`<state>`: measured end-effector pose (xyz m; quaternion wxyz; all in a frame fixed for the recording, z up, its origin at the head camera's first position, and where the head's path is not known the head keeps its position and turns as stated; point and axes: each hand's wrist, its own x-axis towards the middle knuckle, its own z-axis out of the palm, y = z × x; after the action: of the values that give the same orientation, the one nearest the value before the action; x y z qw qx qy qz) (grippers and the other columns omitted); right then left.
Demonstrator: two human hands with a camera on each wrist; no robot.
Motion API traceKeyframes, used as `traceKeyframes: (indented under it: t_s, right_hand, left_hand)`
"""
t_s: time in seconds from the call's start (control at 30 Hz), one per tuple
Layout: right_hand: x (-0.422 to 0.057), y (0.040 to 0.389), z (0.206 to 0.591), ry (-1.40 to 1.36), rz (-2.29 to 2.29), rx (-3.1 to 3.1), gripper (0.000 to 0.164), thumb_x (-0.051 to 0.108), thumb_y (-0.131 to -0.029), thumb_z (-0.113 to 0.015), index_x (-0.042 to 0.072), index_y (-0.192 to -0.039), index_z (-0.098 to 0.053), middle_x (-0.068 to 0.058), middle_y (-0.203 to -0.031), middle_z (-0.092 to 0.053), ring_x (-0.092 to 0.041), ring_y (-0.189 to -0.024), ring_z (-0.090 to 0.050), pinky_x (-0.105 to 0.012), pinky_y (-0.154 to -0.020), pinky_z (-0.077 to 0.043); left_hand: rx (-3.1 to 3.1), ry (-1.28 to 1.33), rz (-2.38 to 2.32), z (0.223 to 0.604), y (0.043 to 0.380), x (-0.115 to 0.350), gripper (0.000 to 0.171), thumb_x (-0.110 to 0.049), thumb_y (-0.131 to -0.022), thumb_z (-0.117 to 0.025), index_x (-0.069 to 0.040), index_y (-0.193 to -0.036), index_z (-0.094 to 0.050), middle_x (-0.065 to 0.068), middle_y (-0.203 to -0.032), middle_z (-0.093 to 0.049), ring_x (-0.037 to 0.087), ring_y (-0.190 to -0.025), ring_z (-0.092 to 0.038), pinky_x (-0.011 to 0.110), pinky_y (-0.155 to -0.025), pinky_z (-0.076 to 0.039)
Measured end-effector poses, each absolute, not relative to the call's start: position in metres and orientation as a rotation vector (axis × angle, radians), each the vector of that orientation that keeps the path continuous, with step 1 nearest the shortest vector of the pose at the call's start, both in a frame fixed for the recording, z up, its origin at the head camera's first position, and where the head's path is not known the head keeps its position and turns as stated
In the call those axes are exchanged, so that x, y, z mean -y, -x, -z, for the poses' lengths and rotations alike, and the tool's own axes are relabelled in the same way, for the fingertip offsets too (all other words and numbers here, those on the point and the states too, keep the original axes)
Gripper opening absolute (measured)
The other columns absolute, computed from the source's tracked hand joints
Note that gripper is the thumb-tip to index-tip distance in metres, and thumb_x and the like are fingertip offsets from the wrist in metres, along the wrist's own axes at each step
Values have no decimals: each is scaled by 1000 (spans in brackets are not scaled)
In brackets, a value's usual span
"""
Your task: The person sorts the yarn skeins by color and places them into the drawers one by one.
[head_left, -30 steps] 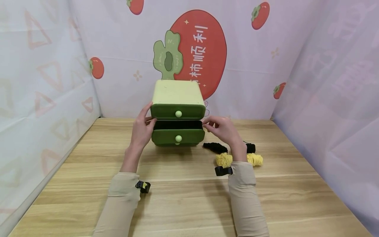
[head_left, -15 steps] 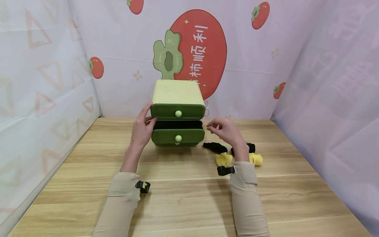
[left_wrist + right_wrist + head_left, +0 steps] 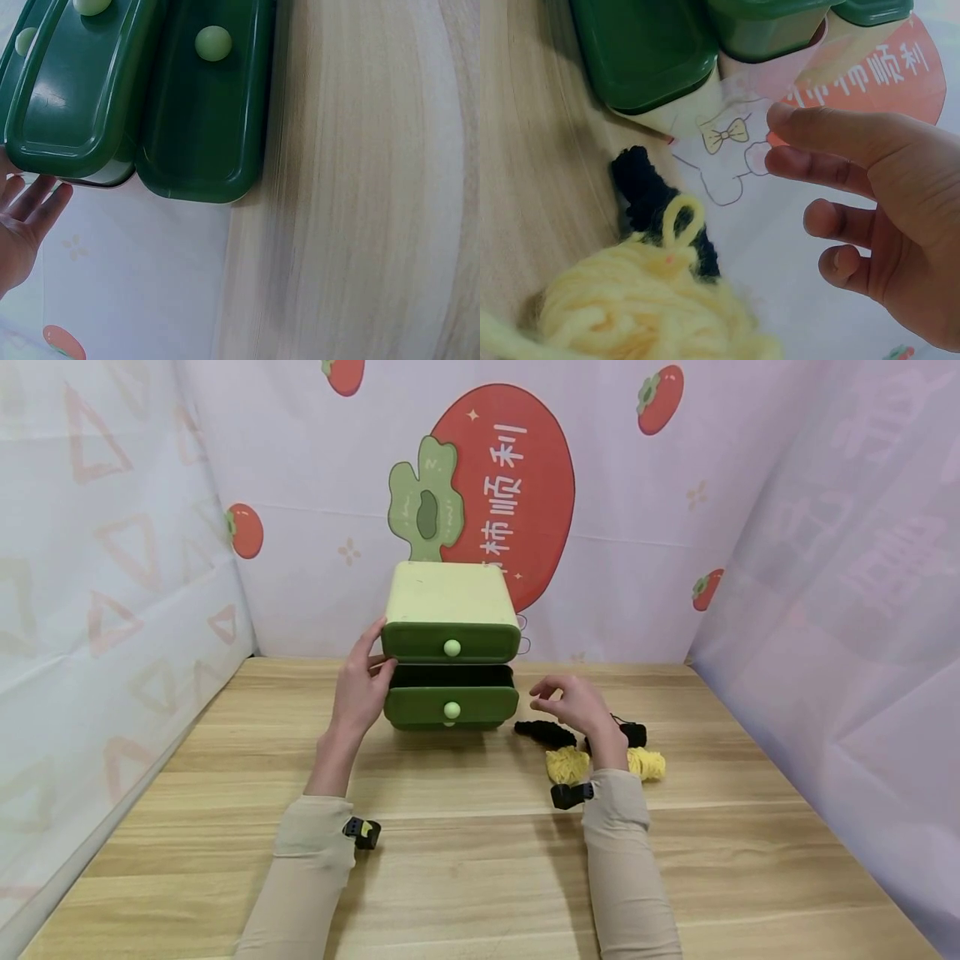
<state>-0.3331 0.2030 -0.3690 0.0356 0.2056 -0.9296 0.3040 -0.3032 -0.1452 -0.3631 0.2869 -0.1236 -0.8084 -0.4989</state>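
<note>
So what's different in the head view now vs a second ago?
The right hand left the right edge of the open middle drawer, moving right and down in the picture; its fingers now stand clear of the drawer, holding nothing.

Unchanged: left hand against the left side of the cabinet, drawer still open, black yarn and yellow yarn in place.

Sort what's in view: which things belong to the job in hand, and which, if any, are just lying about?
Job, apparently:
drawer unit, touched by the left hand
its open middle drawer
probably the black yarn and yellow yarn, near the right hand

Surroundings, not strays:
wooden table
tomato-print backdrop
</note>
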Motion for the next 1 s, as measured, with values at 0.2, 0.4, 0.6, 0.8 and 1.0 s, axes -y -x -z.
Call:
traceKeyframes:
  t_s: [0.2, 0.4, 0.6, 0.8, 1.0]
  right_hand:
    - [-206, 337, 377, -641, -989, 2896, 27, 23, -90, -73, 8, -112, -73, -8, -100, -71, -20, -69, -66, -29, -62, -56]
    - [-209, 339, 381, -643, -954, 2968, 33, 20, -88, -75, 3, -117, -71, -12, -103, -70, -28, -87, -65, -34, -71, -55]
    - [-215, 336, 386, -604, -1056, 3075, 41, 18, -90, -74, 2, -126, -65, -19, -116, -64, -26, -87, -64, -34, -67, -58]
    - [-220, 336, 390, -585, -1086, 3111, 42, 16, -90, -73, 3, -129, -63, -20, -119, -63, -25, -85, -63, -33, -68, -56]
    - [-222, 337, 393, -551, -1038, 3195, 44, 18, -89, -75, 8, -130, -64, -20, -125, -61, -30, -95, -64, -37, -77, -56]
  left_hand:
    - [2158, 335, 1339, 362, 302, 146, 65, 2, -95, -60, -23, -152, -41, 7, -156, -41, 39, -110, -67, 49, -93, -58]
    - [2163, 328, 1338, 362, 301, 145, 65, 2, -96, -60, -23, -153, -41, 7, -156, -41, 39, -111, -67, 48, -94, -58]
    - [2170, 327, 1323, 363, 303, 145, 65, 2, -96, -60, -24, -153, -41, 7, -156, -41, 39, -110, -67, 48, -94, -58]
    - [2169, 333, 1320, 365, 303, 146, 66, 1, -96, -60, -25, -153, -40, 7, -157, -41, 39, -111, -67, 48, -94, -58]
    - [2165, 342, 1313, 364, 303, 146, 66, 2, -96, -60, -24, -153, -40, 7, -157, -40, 39, -111, -67, 48, -94, -58]
